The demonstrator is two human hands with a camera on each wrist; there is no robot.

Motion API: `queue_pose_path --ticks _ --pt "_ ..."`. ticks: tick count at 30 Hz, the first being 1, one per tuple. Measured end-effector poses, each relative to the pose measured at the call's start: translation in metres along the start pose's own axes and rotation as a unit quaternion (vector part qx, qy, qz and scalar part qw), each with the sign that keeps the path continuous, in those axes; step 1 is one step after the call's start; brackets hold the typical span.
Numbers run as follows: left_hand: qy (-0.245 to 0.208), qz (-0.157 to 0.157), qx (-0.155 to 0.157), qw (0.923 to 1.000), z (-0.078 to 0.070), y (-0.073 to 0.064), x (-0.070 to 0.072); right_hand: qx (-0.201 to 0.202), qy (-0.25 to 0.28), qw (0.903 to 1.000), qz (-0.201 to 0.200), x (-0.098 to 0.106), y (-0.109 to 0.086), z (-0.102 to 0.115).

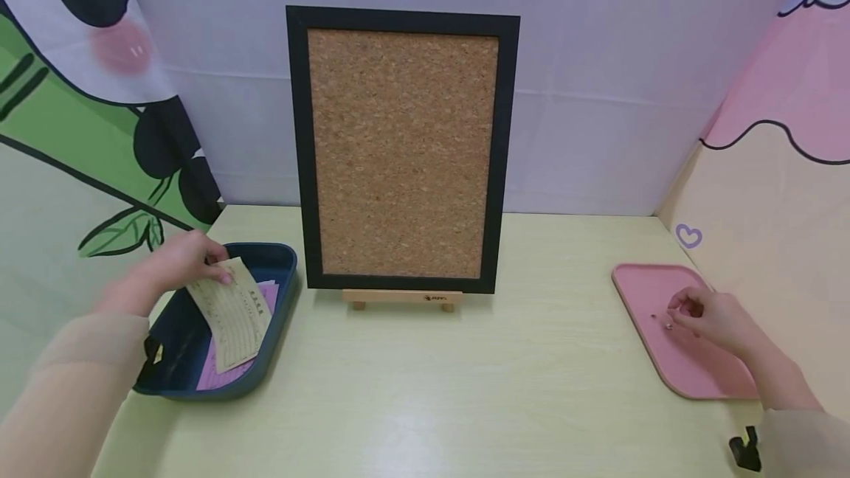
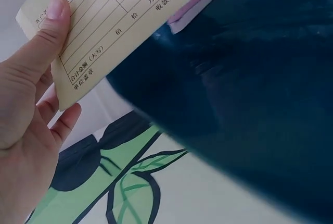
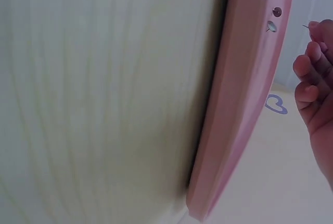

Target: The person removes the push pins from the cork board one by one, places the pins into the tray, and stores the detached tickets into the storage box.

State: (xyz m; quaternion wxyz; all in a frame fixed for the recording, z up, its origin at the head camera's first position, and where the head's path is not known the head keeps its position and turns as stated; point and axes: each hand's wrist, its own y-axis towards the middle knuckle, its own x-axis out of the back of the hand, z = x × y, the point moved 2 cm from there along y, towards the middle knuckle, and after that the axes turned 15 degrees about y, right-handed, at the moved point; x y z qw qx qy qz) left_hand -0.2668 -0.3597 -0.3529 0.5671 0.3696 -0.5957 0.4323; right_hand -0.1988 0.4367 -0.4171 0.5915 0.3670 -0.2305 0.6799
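Note:
At the left, my left hand point(image 1: 187, 262) pinches a cream printed receipt slip point(image 1: 232, 312) by its upper corner, thumb on the printed face. The slip hangs over a dark blue bin point(image 1: 179, 371), in front of a purple paper point(image 1: 211, 371) lying inside it. My right hand point(image 1: 713, 319) is above a pink tray point(image 1: 664, 279) at the right. Between thumb and finger it pinches a thumbtack point(image 3: 306, 25), of which only the thin point shows. Two more thumbtacks, one dark red point(image 3: 277, 12) and one pale point(image 3: 271, 26), lie on the tray.
A black-framed cork board point(image 1: 405, 153) stands on a small wooden easel point(image 1: 401, 297) at the back centre, its cork bare. Behind is a lilac cloth backdrop point(image 1: 598, 80). The pale wood table point(image 1: 451, 389) stretches between bin and tray.

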Motion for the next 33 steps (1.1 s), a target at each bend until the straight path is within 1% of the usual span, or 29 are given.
queue_pose_path --ticks 3,6,10,15,17,19,22,26,30,33 --pt "0.013 -0.002 -0.012 0.9998 -0.001 0.003 -0.007 -0.026 0.006 0.9994 0.023 -0.002 0.001 -0.007" --pt "0.022 0.002 -0.02 0.9995 -0.002 0.006 -0.013 -0.04 0.011 0.9985 0.036 -0.005 0.002 -0.014" --pt "0.037 0.002 -0.036 0.9987 -0.005 0.011 -0.021 -0.035 0.017 0.9982 0.046 -0.01 0.003 -0.021" --pt "0.059 -0.009 -0.053 0.9968 -0.011 0.017 -0.029 -0.008 -0.017 0.999 0.039 -0.013 0.006 -0.026" --pt "0.062 -0.007 -0.047 0.997 -0.013 0.019 -0.032 -0.001 -0.027 0.999 0.035 -0.014 0.007 -0.026" --pt "0.06 -0.003 -0.037 0.9975 -0.015 0.02 -0.034 -0.003 -0.023 0.9991 0.035 -0.014 0.008 -0.026" --pt "0.051 0.004 -0.023 0.9984 -0.016 0.022 -0.037 -0.009 -0.016 0.9991 0.039 -0.014 0.008 -0.026" --pt "0.04 0.003 -0.01 0.9992 -0.019 0.024 -0.038 -0.023 -0.012 0.9987 0.044 -0.01 0.005 -0.025" --pt "0.025 -0.006 0.01 0.9996 -0.024 0.023 -0.033 -0.022 -0.019 0.9992 0.028 -0.004 0.003 -0.02" --pt "0.02 -0.019 0.023 0.9994 -0.03 0.022 -0.024 0.0 -0.03 0.9995 0.004 0.002 0.002 -0.012"
